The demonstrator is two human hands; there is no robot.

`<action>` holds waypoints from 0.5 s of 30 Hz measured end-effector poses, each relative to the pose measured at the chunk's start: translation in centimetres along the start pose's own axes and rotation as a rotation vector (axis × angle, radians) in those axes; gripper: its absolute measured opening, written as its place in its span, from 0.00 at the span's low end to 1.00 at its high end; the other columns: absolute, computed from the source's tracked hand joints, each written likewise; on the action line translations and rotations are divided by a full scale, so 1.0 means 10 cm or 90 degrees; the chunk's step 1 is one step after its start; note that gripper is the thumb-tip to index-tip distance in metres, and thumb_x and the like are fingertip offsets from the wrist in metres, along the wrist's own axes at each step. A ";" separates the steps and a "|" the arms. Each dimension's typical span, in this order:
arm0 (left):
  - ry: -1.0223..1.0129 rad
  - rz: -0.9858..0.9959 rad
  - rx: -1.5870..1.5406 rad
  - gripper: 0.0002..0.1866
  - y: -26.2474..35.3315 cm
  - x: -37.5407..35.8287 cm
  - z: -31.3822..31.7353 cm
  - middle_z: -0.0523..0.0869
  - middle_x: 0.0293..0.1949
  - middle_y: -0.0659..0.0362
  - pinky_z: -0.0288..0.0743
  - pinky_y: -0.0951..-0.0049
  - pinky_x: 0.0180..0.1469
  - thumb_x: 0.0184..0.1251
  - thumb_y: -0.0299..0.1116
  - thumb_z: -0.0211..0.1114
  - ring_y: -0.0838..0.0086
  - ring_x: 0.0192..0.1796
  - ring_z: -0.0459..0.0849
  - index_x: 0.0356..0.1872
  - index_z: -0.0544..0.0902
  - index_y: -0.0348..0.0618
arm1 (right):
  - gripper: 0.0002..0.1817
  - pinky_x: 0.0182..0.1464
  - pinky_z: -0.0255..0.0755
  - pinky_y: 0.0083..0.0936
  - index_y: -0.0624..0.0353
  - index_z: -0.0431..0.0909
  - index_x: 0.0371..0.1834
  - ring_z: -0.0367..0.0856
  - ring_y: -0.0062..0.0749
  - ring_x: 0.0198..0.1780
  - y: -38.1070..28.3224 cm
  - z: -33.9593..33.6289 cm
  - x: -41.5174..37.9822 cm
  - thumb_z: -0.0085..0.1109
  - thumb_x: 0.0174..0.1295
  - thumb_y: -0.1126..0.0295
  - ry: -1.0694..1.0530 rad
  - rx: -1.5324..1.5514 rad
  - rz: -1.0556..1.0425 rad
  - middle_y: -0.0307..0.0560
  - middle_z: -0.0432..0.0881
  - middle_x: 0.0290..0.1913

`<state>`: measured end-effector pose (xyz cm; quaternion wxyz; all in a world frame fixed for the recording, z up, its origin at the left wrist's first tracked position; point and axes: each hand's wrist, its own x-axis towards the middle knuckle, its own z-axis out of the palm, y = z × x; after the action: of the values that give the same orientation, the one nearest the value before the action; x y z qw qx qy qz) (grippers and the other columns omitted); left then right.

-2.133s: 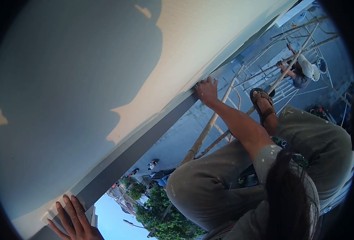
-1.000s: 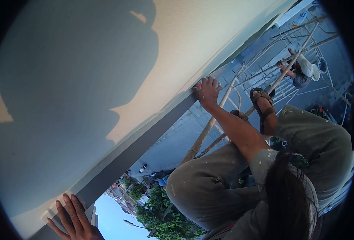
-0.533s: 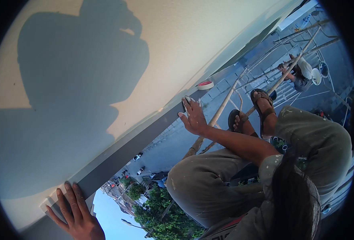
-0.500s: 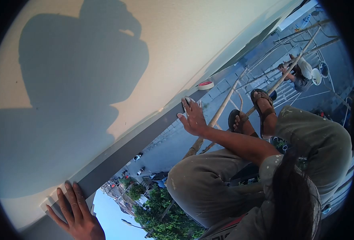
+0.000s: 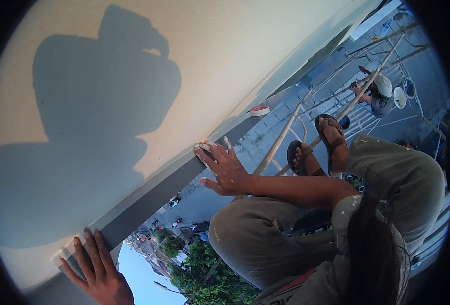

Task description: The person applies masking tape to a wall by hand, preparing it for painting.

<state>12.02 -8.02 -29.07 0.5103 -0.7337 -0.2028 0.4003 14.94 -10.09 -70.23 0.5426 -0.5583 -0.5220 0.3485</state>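
Flat on the lower end of a grey ledge (image 5: 143, 203) rests my left hand (image 5: 99, 274), fingers spread, beside the cream wall (image 5: 204, 66). Pale tape or a light edging strip runs along where ledge and wall meet. Farther up the ledge, my right hand (image 5: 224, 168) touches that strip with its fingers apart; white paint or filler coats the fingertips. Whether anything thin lies under those fingertips cannot be seen. A tape roll (image 5: 259, 111) with a red inner ring sits on the ledge beyond my right hand.
Bamboo poles (image 5: 281, 142) cross beside the ledge, with my sandalled feet (image 5: 331, 137) on them. Below, a person in a white cap (image 5: 382, 86) is on a slatted platform near buckets (image 5: 399, 97). A street, parked motorcycles and a tree (image 5: 209, 277) lie far below.
My right hand has slid down the ledge toward my left hand, away from the tape roll. My left hand has stayed in place. The person below has shifted, one arm now raised.
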 end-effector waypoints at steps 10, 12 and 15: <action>-0.006 0.000 0.015 0.27 0.00 0.00 0.00 0.84 0.72 0.63 0.55 0.35 0.84 0.70 0.19 0.56 0.61 0.77 0.78 0.69 0.84 0.47 | 0.30 0.71 0.69 0.56 0.68 0.71 0.73 0.76 0.67 0.68 1.82 0.60 -0.18 0.54 0.79 0.53 0.147 0.019 0.259 0.70 0.76 0.68; -0.002 -0.003 0.009 0.27 0.01 0.00 0.00 0.84 0.72 0.63 0.55 0.35 0.84 0.70 0.19 0.55 0.61 0.77 0.78 0.68 0.84 0.47 | 0.30 0.68 0.72 0.54 0.68 0.72 0.73 0.78 0.68 0.66 1.87 0.50 -0.17 0.54 0.80 0.54 0.130 -0.014 0.232 0.69 0.76 0.68; 0.004 -0.001 0.002 0.28 0.01 0.00 0.00 0.84 0.72 0.63 0.55 0.35 0.84 0.70 0.18 0.55 0.61 0.77 0.78 0.69 0.84 0.47 | 0.34 0.73 0.65 0.63 0.70 0.68 0.76 0.72 0.65 0.73 1.81 0.44 -0.21 0.50 0.81 0.50 0.052 0.000 0.254 0.69 0.72 0.72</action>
<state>12.03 -8.09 -29.10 0.5121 -0.7340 -0.2010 0.3982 14.01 -8.59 -88.91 0.4837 -0.6642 -0.3788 0.4260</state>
